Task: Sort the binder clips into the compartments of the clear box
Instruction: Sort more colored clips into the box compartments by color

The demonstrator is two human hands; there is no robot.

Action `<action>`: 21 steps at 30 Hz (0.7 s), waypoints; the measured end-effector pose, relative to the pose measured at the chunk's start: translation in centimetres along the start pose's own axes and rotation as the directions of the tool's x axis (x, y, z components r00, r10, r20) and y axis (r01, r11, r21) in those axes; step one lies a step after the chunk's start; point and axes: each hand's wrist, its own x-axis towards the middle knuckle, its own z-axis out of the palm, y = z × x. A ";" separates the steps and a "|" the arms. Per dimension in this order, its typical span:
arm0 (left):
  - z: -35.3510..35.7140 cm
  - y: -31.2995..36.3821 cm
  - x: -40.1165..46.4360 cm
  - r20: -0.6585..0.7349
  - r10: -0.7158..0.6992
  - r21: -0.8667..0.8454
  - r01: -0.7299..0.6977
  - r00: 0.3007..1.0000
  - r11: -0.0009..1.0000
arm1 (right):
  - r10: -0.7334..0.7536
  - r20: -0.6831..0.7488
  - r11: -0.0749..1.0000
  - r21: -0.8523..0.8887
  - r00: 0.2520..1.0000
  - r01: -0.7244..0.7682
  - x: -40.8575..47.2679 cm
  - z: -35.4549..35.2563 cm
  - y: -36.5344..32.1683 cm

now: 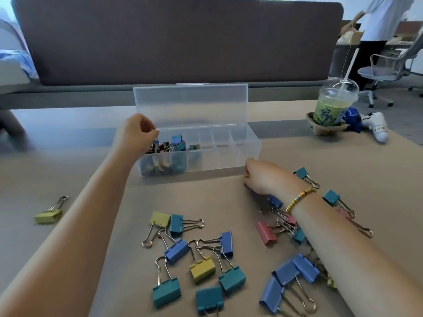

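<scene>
Nearest, loose binder clips [202,269] lie on the desk [206,197], below and beside the right grip [263,177], whose curled fingers press down; its hold cannot be told. Farther, the left grip [137,133] pinches a small clip [156,143] over the clear box [249,154], left end compartment.

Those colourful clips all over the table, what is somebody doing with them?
A person is sorting binder clips into a clear box with its lid up. The left hand pinches a small clip over the box's left end, where some compartments already hold clips. The right hand is down on the table beside the box, among the loose clips; what it holds is hidden. Many blue, teal, yellow and pink clips still lie on the table, including a yellow clip off to the left.
</scene>
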 end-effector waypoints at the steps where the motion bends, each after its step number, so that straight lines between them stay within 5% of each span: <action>1: 0.2 -0.3 0.4 0.066 0.002 0.080 -0.007 0.998 0.997 | 0.011 0.000 1.000 -0.009 1.000 -0.011 0.1 0.1 -0.1; 12: 1.5 -0.3 1.1 0.178 0.019 0.360 -0.083 0.984 0.929 | -0.012 -0.065 0.999 -0.049 0.998 0.009 -0.5 0.1 -0.3; 16: 2.1 2.6 -2.7 0.111 0.205 0.125 -0.218 0.973 0.968 | -0.013 -0.080 0.983 0.182 0.997 0.027 -0.9 -0.9 0.8; 18: 3.0 4.8 -5.3 0.259 0.336 0.071 -0.365 0.905 0.928 | 0.017 -0.140 0.949 0.314 0.990 0.028 -1.1 -1.4 1.9; 21: 6.0 7.4 -8.1 0.587 0.394 0.085 -0.538 0.707 0.839 | 0.057 -0.131 0.921 0.390 0.990 -0.002 -1.6 -1.2 3.4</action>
